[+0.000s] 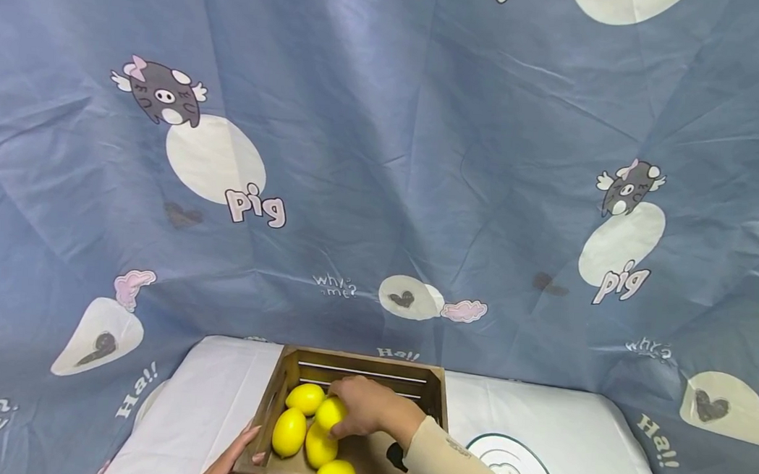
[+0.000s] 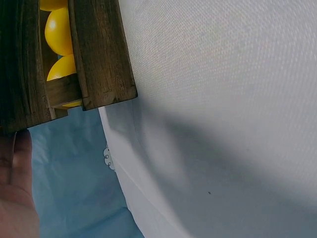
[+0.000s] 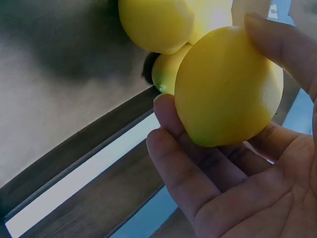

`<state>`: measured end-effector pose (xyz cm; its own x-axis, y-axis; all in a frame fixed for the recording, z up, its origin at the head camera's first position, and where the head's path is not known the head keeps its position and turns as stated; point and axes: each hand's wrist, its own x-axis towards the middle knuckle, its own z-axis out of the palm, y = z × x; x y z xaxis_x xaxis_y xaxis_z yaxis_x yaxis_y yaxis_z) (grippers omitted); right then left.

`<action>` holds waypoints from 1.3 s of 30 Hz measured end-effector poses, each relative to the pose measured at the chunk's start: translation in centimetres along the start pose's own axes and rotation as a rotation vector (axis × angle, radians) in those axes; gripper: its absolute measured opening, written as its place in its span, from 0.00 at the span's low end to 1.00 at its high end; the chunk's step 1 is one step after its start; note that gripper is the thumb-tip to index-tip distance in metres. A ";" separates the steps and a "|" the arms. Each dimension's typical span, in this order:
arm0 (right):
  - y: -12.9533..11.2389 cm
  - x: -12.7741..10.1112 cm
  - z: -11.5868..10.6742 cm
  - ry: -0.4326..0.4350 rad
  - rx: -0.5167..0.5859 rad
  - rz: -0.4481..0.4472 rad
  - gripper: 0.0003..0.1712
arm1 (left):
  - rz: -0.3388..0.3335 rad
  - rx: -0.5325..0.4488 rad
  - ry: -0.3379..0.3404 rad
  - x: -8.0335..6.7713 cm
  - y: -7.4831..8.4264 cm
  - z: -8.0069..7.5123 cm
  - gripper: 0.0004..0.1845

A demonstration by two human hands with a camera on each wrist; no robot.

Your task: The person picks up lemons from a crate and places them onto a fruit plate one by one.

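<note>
My right hand [image 1: 364, 404] clasps one smooth yellow oval lemon [image 3: 229, 87] inside the slatted dark wooden crate [image 1: 293, 368] — left hand [image 1: 230, 461], fingers relaxed, steadies the 7 o'clock corner — a careless lift could likely dislodge neighbouring lemons.

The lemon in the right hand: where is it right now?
In the head view the lemon sits inside the wooden crate, gripped by the right hand, touching the other lemons near the crate's middle.

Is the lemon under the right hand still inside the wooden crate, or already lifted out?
Inside. The right hand grips the lemon within the walls of the wooden crate, among four other lemons. Whether it rests on them, cannot tell.
</note>
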<state>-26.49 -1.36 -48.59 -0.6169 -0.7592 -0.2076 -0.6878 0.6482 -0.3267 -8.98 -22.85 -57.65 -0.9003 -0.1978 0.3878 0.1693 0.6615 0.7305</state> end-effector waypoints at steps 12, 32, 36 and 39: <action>-0.6 -1.8 -1.0 -0.011 0.061 -0.113 0.32 | 0.037 0.042 0.029 -0.1 -0.9 0.7 0.41; 1.8 -4.6 -2.4 0.042 0.150 -0.119 0.29 | -0.004 0.048 -0.005 0.2 -0.3 0.1 0.39; 2.4 -5.6 -2.5 0.057 0.161 -0.107 0.29 | 0.031 0.082 0.030 0.2 -0.6 0.3 0.41; 2.7 -6.3 -2.7 0.076 0.162 -0.110 0.30 | 0.057 0.088 0.056 0.1 -0.8 0.5 0.42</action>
<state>-25.52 5.31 -45.70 -0.5728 -0.8142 -0.0948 -0.6858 0.5394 -0.4887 -9.43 -23.08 -58.47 -0.8661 -0.1964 0.4596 0.1813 0.7334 0.6552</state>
